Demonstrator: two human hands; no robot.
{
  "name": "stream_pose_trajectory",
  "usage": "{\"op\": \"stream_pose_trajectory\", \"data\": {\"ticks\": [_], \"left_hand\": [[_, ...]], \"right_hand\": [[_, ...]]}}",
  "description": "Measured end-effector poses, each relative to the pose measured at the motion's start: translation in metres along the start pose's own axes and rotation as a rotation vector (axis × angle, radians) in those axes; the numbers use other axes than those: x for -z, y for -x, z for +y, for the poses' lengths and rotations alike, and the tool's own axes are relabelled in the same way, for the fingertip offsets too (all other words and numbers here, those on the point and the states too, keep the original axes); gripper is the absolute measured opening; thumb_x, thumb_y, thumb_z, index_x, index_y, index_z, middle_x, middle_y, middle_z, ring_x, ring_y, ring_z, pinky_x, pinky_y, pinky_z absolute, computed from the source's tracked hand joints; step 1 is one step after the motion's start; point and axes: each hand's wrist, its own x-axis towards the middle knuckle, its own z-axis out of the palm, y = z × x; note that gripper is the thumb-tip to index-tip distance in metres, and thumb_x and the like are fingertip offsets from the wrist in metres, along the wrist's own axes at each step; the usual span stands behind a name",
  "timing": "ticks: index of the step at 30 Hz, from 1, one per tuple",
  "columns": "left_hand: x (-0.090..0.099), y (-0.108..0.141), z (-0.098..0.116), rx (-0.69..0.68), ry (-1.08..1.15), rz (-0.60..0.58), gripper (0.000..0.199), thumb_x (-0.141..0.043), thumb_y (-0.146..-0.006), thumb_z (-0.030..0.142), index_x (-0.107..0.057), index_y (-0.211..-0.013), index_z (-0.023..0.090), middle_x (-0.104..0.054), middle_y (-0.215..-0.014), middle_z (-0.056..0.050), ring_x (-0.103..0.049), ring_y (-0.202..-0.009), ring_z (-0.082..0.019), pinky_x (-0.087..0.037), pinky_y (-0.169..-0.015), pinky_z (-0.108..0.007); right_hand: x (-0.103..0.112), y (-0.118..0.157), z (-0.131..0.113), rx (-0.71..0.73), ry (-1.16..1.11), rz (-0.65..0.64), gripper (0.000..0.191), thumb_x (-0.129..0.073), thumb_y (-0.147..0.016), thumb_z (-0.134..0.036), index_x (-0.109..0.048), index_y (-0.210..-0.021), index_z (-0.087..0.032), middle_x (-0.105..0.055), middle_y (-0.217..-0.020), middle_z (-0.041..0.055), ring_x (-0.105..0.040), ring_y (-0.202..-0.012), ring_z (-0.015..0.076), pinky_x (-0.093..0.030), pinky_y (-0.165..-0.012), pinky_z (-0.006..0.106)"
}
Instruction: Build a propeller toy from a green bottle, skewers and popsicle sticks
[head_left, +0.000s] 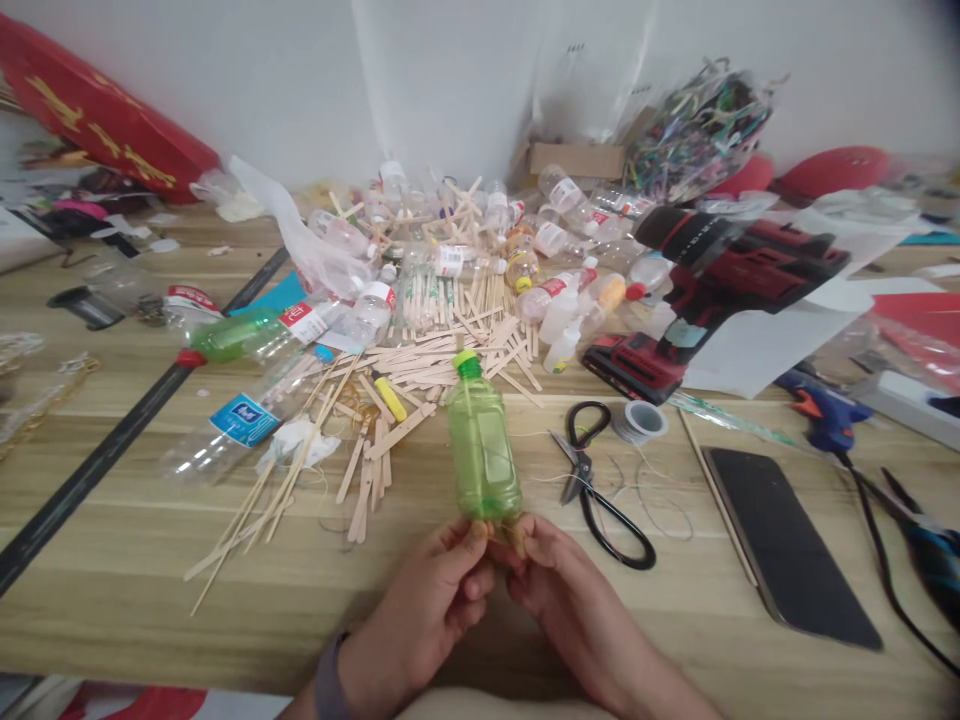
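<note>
A small translucent green plastic bottle (484,445) with a yellow-green cap points away from me, its base toward my body. My left hand (442,585) pinches the base from the left, thumb on top. On the other side, my right hand (559,580) closes its fingers on the same end. Something thin shows between the fingertips at the base; I cannot make it out. A fine thread runs from near the bottle toward the black-handled scissors (581,475) on the right. Beside them stands a spool of thread (640,422).
Wooden craft sticks (427,365) and several clear bottles (555,238) lie heaped at the back. A cordless drill (712,290), a phone (787,540) and a blue glue gun (829,410) are on the right. Bamboo skewers (292,470) and a black strip (97,460) lie left.
</note>
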Motion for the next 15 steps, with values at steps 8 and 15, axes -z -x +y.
{"op": "stream_pose_trajectory", "data": {"ticks": [8,15], "left_hand": [[0.003,0.001,-0.003,-0.059,0.007,0.129,0.054,-0.087,-0.053,0.048,-0.047,-0.073,0.017,-0.047,-0.063,0.008,-0.020,-0.044,-0.001,-0.013,-0.043,-0.018],[0.000,0.007,-0.003,-0.093,-0.088,0.169,0.052,-0.083,-0.054,0.055,-0.051,-0.072,0.017,-0.050,-0.065,0.006,-0.023,-0.047,-0.003,-0.015,-0.047,-0.021]], "right_hand": [[0.012,-0.001,-0.002,-0.077,-0.140,-0.099,0.040,-0.070,-0.070,-0.044,-0.042,-0.056,-0.019,-0.047,-0.050,-0.0076,-0.015,-0.032,0.0007,-0.011,-0.032,0.017],[0.017,-0.005,-0.038,-0.248,0.836,-0.238,0.018,-0.053,-0.076,-0.022,-0.069,-0.082,-0.016,-0.066,-0.055,-0.0020,-0.030,-0.024,0.0023,-0.014,-0.024,0.014]]}}
